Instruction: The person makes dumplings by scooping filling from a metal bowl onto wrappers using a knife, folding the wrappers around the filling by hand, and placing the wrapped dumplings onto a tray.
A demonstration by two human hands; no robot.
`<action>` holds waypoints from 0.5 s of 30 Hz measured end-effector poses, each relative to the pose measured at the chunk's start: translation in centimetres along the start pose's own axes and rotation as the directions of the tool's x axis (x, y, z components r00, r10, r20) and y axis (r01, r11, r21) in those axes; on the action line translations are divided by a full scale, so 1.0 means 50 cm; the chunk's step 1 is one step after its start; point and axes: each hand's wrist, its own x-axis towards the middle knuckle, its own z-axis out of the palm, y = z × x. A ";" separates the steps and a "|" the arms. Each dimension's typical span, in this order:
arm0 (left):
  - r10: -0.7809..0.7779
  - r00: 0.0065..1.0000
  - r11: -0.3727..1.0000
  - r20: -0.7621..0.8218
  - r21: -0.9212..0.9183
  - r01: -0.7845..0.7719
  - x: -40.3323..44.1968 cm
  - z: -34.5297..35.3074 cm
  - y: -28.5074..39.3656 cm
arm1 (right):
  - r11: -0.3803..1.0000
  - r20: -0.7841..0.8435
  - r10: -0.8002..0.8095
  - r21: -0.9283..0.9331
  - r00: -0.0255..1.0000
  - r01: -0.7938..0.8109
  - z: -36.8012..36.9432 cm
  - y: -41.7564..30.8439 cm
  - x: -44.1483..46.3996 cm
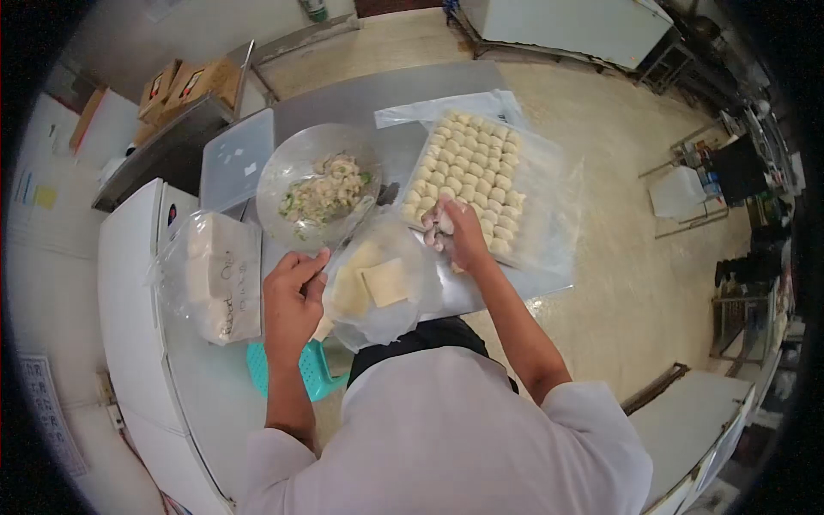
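My left hand [294, 290] is closed in a pinch beside the clear plastic [403, 245], around what looks like a thin tool whose kind I cannot make out. On that plastic lie square pale dough wrappers [385, 282]. Just beyond is a large clear bowl [273, 176] of chopped filling with green bits [322, 190]. My right hand [457, 232], its fingers whitened, is curled at the near edge of the dumpling tray. A pale dumpling [445, 224] shows partly between the fingers. Rows of folded dumplings [468, 163] fill much of the tray.
A bag of stacked wrappers [225, 275] lies left on a white freezer [137, 283]. A plastic lid [238, 163] sits behind it. Plastic sheeting [549, 197] hangs past the tray at the steel table's [343, 96] right edge. A teal stool [318, 373] stands below.
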 end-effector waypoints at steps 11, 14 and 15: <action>0.015 1.000 0.998 0.009 -0.057 -0.014 -0.004 0.062 -0.004 | 0.884 -0.488 -0.426 -0.045 0.762 0.465 -0.138 -0.198 -0.048; 0.026 1.000 0.997 0.004 -0.075 -0.026 -0.002 0.069 -0.005 | 0.866 -0.564 -0.499 -0.300 0.658 0.400 -0.209 -0.248 -0.019; 0.014 1.000 0.997 0.011 -0.076 -0.013 -0.001 0.071 -0.004 | 0.830 -0.595 -0.544 -0.486 0.592 0.275 -0.227 -0.258 -0.010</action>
